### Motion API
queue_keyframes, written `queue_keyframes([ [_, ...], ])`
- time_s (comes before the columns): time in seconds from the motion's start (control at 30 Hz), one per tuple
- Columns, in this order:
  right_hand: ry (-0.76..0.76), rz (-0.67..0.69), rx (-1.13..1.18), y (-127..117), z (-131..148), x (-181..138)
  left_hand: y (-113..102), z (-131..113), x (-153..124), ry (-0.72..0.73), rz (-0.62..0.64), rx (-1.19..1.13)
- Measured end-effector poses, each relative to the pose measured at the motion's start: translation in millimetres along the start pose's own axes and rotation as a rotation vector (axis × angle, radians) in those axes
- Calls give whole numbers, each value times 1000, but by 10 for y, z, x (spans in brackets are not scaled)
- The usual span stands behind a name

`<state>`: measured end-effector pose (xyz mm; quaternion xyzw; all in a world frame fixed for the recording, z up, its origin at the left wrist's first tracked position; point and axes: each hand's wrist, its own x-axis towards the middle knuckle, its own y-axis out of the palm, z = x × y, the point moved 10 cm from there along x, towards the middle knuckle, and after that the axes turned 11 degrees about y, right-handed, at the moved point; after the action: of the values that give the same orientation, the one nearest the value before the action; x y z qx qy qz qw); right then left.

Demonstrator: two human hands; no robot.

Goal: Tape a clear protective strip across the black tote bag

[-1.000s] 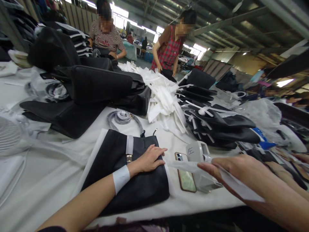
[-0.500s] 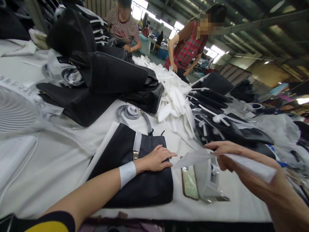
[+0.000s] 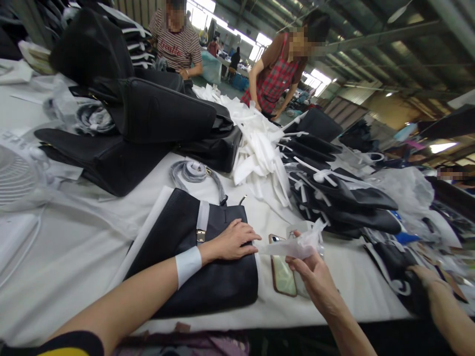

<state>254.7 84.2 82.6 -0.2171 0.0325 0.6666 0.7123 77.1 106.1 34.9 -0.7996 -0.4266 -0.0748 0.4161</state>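
Observation:
My left hand lies flat, fingers spread, on a black handbag with a white strap and gold clasp, resting on the white table. My right hand is closed, pinching a thin white sheet of foam wrap held over a phone and a pale plastic object beside the bag. A grey wrapped shoulder strap coils just beyond the bag.
Large black bags are stacked at the back left. A heap of white wrap pieces and wrapped black bags fill the right. Two people stand at the far end. Another person's hand reaches in at right. A white fan sits left.
My right hand has drawn in toward the phone, turning palm-up and bunching the white sheet. My left hand stays on the bag. Another hand has appeared at the right.

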Motion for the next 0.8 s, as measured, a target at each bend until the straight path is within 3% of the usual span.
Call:
queue_keyframes([
  [0.17,-83,-65,42,-127,310,-13,4,-4,4,5,6,-16],
  [0.27,-117,-168,-72,-239,431,-37,0,-10,3,3,7,-28],
  [0.37,-177,-364,-444,-361,638,-164,-14,-10,0,-6,3,-23],
  [0.47,-481,-429,-951,-151,1043,-422,-18,-11,3,-4,9,-17],
  [0.57,-806,-220,-1230,308,1248,-680,-27,-4,11,-2,4,-33],
  [0.7,-938,197,-1340,987,1229,-882,-55,24,22,-24,-9,-46],
  [0.8,-959,555,-1471,1625,962,-1021,-86,29,34,-28,-7,-45],
])
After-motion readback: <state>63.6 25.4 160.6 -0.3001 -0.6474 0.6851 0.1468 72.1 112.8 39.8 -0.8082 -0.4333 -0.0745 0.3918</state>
